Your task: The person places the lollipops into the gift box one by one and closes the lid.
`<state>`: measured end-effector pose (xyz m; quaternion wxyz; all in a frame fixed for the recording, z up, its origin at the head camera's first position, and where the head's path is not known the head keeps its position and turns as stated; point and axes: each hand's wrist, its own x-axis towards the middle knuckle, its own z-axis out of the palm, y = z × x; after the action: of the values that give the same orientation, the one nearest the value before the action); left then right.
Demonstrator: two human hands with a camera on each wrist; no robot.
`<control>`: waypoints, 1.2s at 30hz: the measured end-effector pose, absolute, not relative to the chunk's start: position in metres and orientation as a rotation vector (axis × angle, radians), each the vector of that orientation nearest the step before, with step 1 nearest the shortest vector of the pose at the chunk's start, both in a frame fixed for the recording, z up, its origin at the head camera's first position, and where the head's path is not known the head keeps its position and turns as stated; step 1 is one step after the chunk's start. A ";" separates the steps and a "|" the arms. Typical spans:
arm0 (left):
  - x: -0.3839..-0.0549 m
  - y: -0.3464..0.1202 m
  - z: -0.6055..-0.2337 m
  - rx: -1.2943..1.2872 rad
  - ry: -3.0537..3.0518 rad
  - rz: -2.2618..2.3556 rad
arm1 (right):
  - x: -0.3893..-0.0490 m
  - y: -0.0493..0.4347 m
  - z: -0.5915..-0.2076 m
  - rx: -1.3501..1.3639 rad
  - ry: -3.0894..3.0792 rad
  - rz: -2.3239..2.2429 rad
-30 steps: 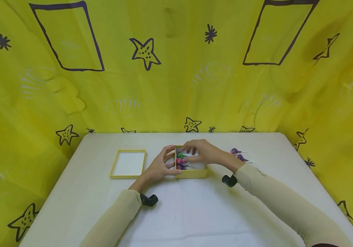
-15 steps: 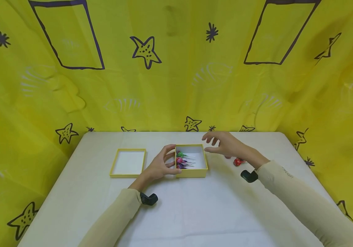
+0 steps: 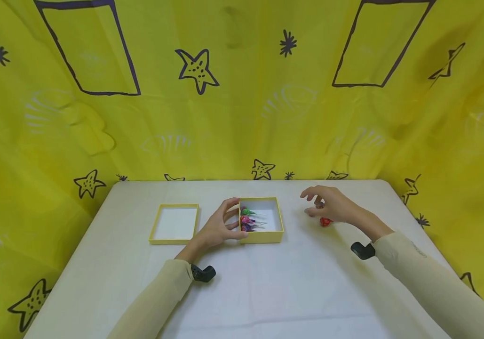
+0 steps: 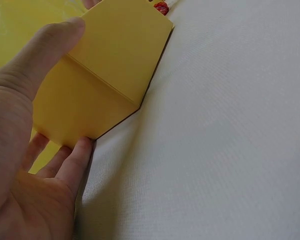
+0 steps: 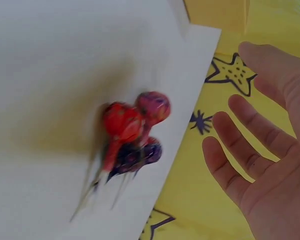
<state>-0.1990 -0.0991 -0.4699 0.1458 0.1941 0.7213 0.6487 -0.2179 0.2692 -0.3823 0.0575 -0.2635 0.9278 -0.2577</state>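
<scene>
In the head view, my left hand (image 3: 215, 229) holds an uncovered yellow box (image 3: 263, 238) at its left side, thumb on the front corner and fingers along the side wall. Inside the box lie a green lollipop (image 3: 246, 212), a pink lollipop (image 3: 245, 220) and purple ones, sticks pointing right. My right hand (image 3: 332, 203) hovers with parted, slightly bent fingers and holds nothing. Beneath it are loose lollipops, partly hidden in the head view. The right wrist view shows a red lollipop (image 5: 122, 121), a pink one (image 5: 154, 107) and a dark purple one (image 5: 153, 151), somewhat blurred.
A shallow yellow lid (image 3: 177, 224) with a white inside lies on the table left of the box. White cloth covers the table (image 3: 275, 287). Behind it hangs a yellow curtain (image 3: 233, 113) with dark star drawings.
My right hand has left the box and moved right to above the loose lollipops, its fingers parted. My left hand has stayed on the box.
</scene>
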 end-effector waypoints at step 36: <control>-0.200 -0.097 -0.470 0.539 2.058 1.880 | -0.194 0.316 -0.430 -0.776 2.970 -0.646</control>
<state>-0.2002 -0.0975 -0.4703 0.1506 0.1876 0.7166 0.6547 -0.1944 0.3162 -0.4303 0.0024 -0.2474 0.9468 -0.2059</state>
